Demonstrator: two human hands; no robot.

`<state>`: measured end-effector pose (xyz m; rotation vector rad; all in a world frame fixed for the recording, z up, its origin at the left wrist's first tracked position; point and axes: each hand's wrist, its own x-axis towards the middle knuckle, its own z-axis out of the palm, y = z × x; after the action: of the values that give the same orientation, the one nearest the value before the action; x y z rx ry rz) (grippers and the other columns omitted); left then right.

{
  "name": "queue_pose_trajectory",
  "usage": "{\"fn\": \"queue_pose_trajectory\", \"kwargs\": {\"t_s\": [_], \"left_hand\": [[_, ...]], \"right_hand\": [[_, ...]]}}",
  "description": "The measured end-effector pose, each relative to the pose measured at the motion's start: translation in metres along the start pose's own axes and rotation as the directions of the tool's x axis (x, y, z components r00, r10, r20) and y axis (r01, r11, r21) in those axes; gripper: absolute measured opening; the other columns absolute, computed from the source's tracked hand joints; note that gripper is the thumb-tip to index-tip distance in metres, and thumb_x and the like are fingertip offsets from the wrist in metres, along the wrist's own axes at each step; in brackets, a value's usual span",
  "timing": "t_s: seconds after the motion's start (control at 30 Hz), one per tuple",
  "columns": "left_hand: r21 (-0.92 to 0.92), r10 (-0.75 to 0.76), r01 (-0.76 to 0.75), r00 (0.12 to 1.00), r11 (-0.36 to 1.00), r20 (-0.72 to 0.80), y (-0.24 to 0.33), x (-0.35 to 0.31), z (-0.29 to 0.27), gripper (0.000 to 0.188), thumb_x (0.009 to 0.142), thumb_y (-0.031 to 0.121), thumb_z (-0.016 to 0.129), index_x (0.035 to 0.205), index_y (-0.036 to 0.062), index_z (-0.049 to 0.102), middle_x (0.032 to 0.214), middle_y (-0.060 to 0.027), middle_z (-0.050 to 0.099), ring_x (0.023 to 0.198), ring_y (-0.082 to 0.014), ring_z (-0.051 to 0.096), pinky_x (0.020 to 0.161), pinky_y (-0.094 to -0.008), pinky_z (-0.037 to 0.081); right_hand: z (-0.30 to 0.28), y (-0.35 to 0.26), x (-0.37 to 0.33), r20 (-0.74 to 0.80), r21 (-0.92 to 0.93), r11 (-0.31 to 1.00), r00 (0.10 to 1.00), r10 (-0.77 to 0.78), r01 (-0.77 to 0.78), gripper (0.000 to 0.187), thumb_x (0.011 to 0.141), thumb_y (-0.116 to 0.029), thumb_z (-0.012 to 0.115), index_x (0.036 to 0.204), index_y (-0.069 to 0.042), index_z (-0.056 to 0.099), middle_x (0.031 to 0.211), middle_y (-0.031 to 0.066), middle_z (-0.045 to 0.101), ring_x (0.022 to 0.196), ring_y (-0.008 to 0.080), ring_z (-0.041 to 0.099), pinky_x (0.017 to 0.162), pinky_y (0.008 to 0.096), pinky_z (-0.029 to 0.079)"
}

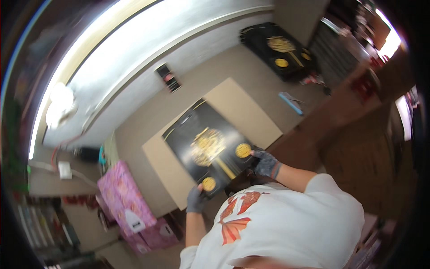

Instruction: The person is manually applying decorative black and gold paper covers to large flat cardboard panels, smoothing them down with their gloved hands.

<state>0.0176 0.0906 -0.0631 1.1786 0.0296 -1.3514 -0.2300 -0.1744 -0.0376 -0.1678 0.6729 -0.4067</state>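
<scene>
A glossy black sheet point(184, 133) with a gold round emblem, gold stripes and two gold discs lies partly over a tan flat board point(168, 168). My left hand point(195, 201), in a grey fingerless glove, pinches the sheet's near left corner beside one gold disc. At the near right corner, my right hand point(267, 164), in a matching patterned glove, grips the edge near the other disc. Both thumbs rest on top, while the fingers underneath are hidden. The sheet is somewhat blurred.
A pile of similar black-and-gold sheets point(264, 42) sits at the far right. Nearer lies a light-blue strip-like tool point(291, 103). A small black-and-red box point(168, 78) is by the wall. Pink floral packages point(123, 193) stand at the left, near a white adapter point(65, 170) with cables.
</scene>
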Motion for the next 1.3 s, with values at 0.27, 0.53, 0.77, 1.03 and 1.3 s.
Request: {"fn": "queue_pose_trajectory", "kwargs": {"t_s": [0.27,0.53,0.77,1.03,1.3], "left_hand": [[0.253,-0.086,0.116,0.988,0.961,-0.127,-0.012,0.015,0.116,0.028,0.093,0.033,0.063,0.096,0.0058,0.058,0.084,-0.0044,0.062,0.067,-0.0137,0.063,0.058,-0.0252,0.051],[0.316,-0.008,0.048,0.992,0.948,-0.126,0.022,0.02,0.128,0.049,0.095,0.037,0.058,0.13,0.0036,0.052,0.109,-0.0115,0.065,0.092,-0.0174,0.066,0.076,-0.0303,0.054],[0.279,0.06,0.016,0.964,0.96,-0.26,0.018,0.022,0.103,0.045,0.093,0.028,0.061,0.129,0.0011,0.053,0.101,-0.0064,0.065,0.087,-0.0136,0.063,0.075,-0.027,0.052],[0.287,0.23,-0.088,0.827,0.954,-0.513,0.018,-0.015,0.071,0.044,0.091,0.024,0.062,0.126,-0.0025,0.054,0.096,-0.0029,0.062,0.082,-0.0079,0.057,0.071,-0.0222,0.047],[0.213,0.211,-0.099,0.766,0.972,-0.608,-0.003,-0.029,0.065,0.046,0.092,0.023,0.062,0.128,-0.0039,0.052,0.097,-0.0029,0.062,0.082,-0.0075,0.057,0.07,-0.0225,0.046]], "right_hand": [[0.012,-0.013,-0.02,-0.289,-0.645,0.759,0.947,-0.139,-0.085,0.031,0.094,-0.03,0.063,0.112,-0.009,0.05,0.081,0.0075,0.064,0.053,0.0189,0.064,0.042,0.0292,0.051],[0.022,-0.233,-0.004,-0.132,-0.604,0.621,0.705,-0.697,0.5,0.026,0.092,-0.031,0.067,0.103,-0.011,0.054,0.072,0.0015,0.058,0.049,0.016,0.059,0.038,0.0266,0.044],[-0.033,-0.433,0.061,-0.281,-0.592,0.657,0.644,-0.711,0.467,0.022,0.094,-0.028,0.062,0.11,-0.014,0.055,0.082,0.0077,0.061,0.07,0.0207,0.06,0.051,0.0306,0.047],[-0.018,-0.4,0.133,-0.367,-0.304,0.772,0.678,-0.636,0.559,0.062,0.088,-0.042,0.066,0.142,-0.018,0.046,0.138,0.012,0.053,0.123,0.0326,0.051,0.106,0.0452,0.037],[0.061,-0.395,0.116,-0.03,-0.828,-0.118,0.254,-0.967,-0.548,0.117,0.059,-0.07,0.079,0.145,-0.001,0.039,0.147,0.0309,0.037,0.139,0.0365,0.036,0.112,0.0428,0.033]]}}
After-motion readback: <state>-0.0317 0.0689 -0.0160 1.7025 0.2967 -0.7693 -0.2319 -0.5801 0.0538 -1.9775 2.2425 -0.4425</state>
